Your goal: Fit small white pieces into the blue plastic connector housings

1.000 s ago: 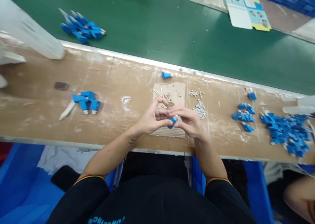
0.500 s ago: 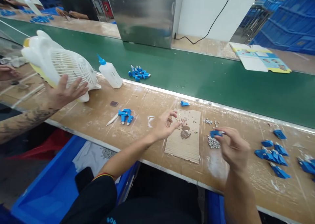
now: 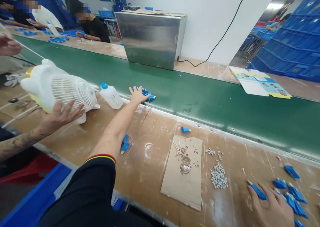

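Observation:
My left hand [image 3: 137, 95] stretches over the green belt with its fingers spread. Under and beside it lies a cluster of small blue plastic pieces [image 3: 151, 97], partly hidden by the hand. At the lower right, my right hand [image 3: 272, 205] has thumb and forefinger on either side of a blue plastic piece [image 3: 258, 189], low over the table among similar blue pieces [image 3: 296, 193]. Between my hands is a cardboard sheet [image 3: 181, 190] with clear, wet-looking blobs [image 3: 185, 167] and thin sticks [image 3: 176, 147] on it. A pile of small grey pellets [image 3: 219, 176] lies right of the cardboard.
A bottle with a blue tip [image 3: 111, 97] stands left of my left hand. Another person's hand [image 3: 58, 117] supports a white slatted plastic housing [image 3: 67, 87]. One blue piece [image 3: 185, 129] sits above the cardboard; more [image 3: 125, 143] lie by my forearm. A metal box [image 3: 150, 37] stands beyond the belt.
My left hand has let go of a thin stick, now on the cardboard, and reached forward-left to the belt. My right hand has moved right and down with its blue piece. The view has tilted up.

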Demonstrator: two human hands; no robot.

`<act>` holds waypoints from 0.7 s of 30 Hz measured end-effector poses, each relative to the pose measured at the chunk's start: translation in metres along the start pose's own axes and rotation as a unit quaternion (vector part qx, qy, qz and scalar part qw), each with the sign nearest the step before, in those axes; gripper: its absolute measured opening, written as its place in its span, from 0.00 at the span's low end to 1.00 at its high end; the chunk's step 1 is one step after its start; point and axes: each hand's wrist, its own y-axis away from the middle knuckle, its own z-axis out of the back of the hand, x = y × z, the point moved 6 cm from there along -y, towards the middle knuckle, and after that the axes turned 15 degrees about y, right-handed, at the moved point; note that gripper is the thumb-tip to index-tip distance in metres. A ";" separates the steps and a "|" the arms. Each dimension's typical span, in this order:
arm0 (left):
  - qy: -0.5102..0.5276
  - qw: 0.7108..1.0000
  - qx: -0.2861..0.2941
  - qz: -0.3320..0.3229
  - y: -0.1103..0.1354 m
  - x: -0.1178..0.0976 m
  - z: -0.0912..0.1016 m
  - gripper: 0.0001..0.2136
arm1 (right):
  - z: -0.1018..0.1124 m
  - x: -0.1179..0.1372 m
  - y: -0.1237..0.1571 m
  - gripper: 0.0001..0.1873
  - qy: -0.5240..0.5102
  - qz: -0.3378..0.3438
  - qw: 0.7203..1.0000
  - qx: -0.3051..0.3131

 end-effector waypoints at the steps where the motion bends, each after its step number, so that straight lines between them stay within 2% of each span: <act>1: -0.018 1.000 0.012 0.017 -0.014 0.004 -0.002 0.50 | 0.005 0.004 -0.003 0.15 -0.015 0.004 1.000 -0.006; 3: -0.053 0.996 0.053 0.040 -0.040 0.010 -0.010 0.52 | 0.017 0.018 -0.017 0.16 -0.044 0.036 0.998 -0.014; 5: -0.069 0.992 0.103 0.038 -0.059 0.011 -0.020 0.51 | 0.029 0.043 -0.044 0.21 -0.078 0.081 0.993 -0.021; 7: -0.074 0.986 0.149 0.015 -0.071 0.010 -0.032 0.49 | 0.035 0.083 -0.080 0.23 -0.128 0.123 0.984 0.005; 9: -0.083 0.979 0.185 -0.014 -0.074 0.008 -0.043 0.45 | 0.027 0.143 -0.121 0.21 -0.207 0.176 0.958 0.089; 11: -0.088 0.972 0.211 -0.050 -0.068 0.008 -0.051 0.40 | 0.010 0.222 -0.158 0.22 -0.274 0.249 0.913 0.172; 13: -0.088 0.965 0.229 -0.090 -0.055 0.010 -0.057 0.33 | -0.017 0.309 -0.183 0.22 -0.266 0.317 0.877 0.243; 16: -0.076 0.953 0.246 -0.159 -0.025 0.014 -0.060 0.25 | -0.066 0.422 -0.205 0.25 -0.175 0.335 0.876 0.301; 18: -0.066 0.943 0.255 -0.204 0.000 0.018 -0.059 0.21 | -0.094 0.477 -0.209 0.29 -0.148 0.328 0.878 0.315; 21: -0.048 0.929 0.263 -0.255 0.038 0.024 -0.057 0.17 | -0.126 0.522 -0.202 0.31 -0.108 0.315 0.879 0.341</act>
